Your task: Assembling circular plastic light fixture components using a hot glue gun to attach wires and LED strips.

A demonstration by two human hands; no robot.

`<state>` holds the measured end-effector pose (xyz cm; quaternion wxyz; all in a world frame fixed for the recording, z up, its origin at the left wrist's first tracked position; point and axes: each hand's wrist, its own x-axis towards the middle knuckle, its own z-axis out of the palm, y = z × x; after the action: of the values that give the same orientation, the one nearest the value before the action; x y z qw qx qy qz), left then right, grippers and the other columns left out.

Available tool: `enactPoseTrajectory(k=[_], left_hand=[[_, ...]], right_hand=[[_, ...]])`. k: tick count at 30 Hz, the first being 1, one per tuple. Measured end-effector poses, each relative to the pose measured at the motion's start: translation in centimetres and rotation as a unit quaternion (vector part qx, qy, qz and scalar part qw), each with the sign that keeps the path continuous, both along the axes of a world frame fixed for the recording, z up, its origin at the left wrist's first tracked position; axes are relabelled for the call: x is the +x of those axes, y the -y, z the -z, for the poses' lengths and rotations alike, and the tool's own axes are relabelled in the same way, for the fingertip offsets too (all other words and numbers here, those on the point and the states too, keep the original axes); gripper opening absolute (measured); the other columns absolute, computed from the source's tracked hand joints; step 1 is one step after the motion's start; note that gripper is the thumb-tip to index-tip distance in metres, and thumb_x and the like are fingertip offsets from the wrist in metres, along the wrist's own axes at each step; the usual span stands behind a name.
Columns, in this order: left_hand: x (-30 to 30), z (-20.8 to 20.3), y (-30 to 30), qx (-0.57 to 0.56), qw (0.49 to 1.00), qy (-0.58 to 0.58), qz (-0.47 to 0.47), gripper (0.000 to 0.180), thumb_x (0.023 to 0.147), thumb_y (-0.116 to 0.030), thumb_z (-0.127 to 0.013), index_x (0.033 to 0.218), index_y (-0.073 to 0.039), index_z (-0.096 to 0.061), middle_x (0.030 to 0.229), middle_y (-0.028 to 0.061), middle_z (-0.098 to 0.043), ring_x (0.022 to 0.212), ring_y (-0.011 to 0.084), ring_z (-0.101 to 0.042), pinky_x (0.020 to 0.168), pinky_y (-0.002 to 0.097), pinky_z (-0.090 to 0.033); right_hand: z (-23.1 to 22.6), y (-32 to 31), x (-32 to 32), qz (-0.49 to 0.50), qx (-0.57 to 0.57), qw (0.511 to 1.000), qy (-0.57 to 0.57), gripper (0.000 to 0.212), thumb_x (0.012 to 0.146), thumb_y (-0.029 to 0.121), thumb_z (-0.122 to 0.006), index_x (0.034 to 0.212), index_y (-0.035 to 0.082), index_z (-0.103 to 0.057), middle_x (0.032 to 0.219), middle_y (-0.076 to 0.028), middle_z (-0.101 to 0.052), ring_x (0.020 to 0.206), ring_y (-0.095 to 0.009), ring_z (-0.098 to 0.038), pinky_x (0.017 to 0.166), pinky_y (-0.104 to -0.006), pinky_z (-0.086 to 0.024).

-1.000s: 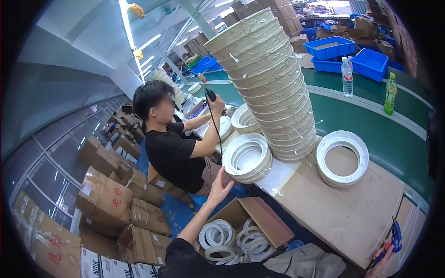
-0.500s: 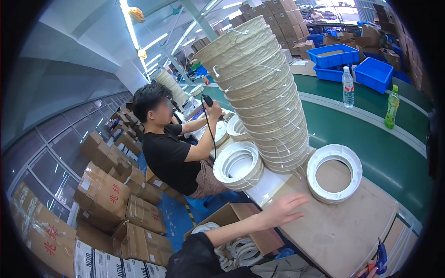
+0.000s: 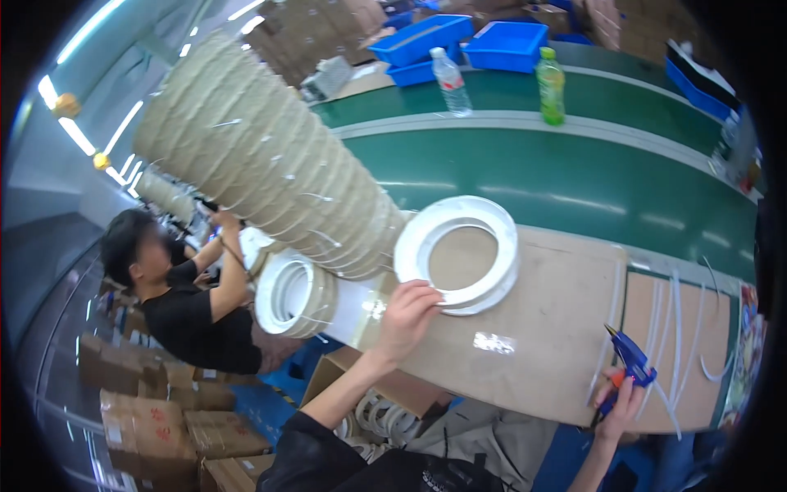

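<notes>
My left hand [image 3: 405,322] has its fingers closed on the near left rim of a thick white ring [image 3: 498,217], which rests on the brown board [image 3: 557,328]; part of the rim hides behind the fingers. In my right hand [image 3: 625,407], at the lower right, is a blue glue gun [image 3: 633,357]. Its nozzle points up and to the left, over the board's right part. Several white strips [image 3: 675,328] lie just right of the glue gun.
A tall leaning stack of beige rings [image 3: 287,164] stands left of the white ring, beside another ring [image 3: 283,293]. Beyond the board runs a green conveyor [image 3: 574,176] with two bottles [image 3: 551,86] and blue bins [image 3: 504,45]. A co-worker [image 3: 193,303] sits at the left.
My left hand has moved from above the board onto the white ring and closed on its rim. The glue gun has come further into view. The whole view has swung to the right.
</notes>
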<state>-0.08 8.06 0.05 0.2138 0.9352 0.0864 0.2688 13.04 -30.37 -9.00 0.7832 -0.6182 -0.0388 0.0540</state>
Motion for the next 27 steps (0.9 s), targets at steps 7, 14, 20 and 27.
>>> enactPoseTrajectory(k=[7, 14, 20, 27], left_hand=[[-0.7, -1.1, 2.7, 0.022, 0.992, 0.080, 0.095, 0.033, 0.063, 0.012, -0.076, 0.090, -0.007, -0.073, 0.097, 0.0050, -0.073, 0.102, 0.0302, -0.065, 0.089, 0.0384, -0.053], [-2.6, 0.8, 5.6, 0.014, 0.967, -0.011, 0.254, 0.031, 0.069, 0.007, -0.071, 0.097, -0.005, -0.074, 0.105, 0.0064, -0.073, 0.104, 0.0294, -0.067, 0.090, 0.0376, -0.056], [-2.5, 2.7, 5.8, -0.001, 0.963, -0.065, 0.262, 0.028, 0.073, 0.007, -0.067, 0.099, -0.004, -0.072, 0.127, 0.0134, -0.064, 0.117, 0.0331, -0.062, 0.104, 0.0441, -0.049], [-0.1, 4.6, 6.6, -0.216, 0.967, -0.086, 0.104, 0.055, 0.084, -0.003, -0.069, 0.137, -0.003, -0.053, 0.152, 0.0243, -0.038, 0.141, 0.0397, -0.040, 0.113, 0.0440, -0.038]], right_hand=[[-0.8, -0.4, 0.6, 0.003, 0.086, 0.996, -0.025, 0.028, 0.108, 0.028, -0.044, 0.120, 0.005, -0.052, 0.097, -0.012, -0.065, 0.053, -0.010, -0.050, 0.043, -0.0229, -0.039], [-0.8, -0.7, 0.9, 0.090, 0.139, 0.984, -0.070, 0.050, 0.109, 0.043, -0.038, 0.139, 0.005, -0.047, 0.105, -0.007, -0.065, 0.054, -0.008, -0.049, 0.048, -0.0226, -0.039], [-0.1, 0.2, -0.1, 0.078, 0.111, 0.989, -0.051, 0.049, 0.109, 0.045, -0.033, 0.131, 0.004, -0.049, 0.103, -0.010, -0.064, 0.055, -0.010, -0.052, 0.047, -0.0248, -0.043], [1.3, 0.2, 0.7, 0.079, 0.082, 0.992, -0.055, 0.048, 0.108, 0.048, -0.035, 0.116, 0.005, -0.055, 0.092, -0.010, -0.066, 0.050, -0.012, -0.053, 0.043, -0.0261, -0.043]])
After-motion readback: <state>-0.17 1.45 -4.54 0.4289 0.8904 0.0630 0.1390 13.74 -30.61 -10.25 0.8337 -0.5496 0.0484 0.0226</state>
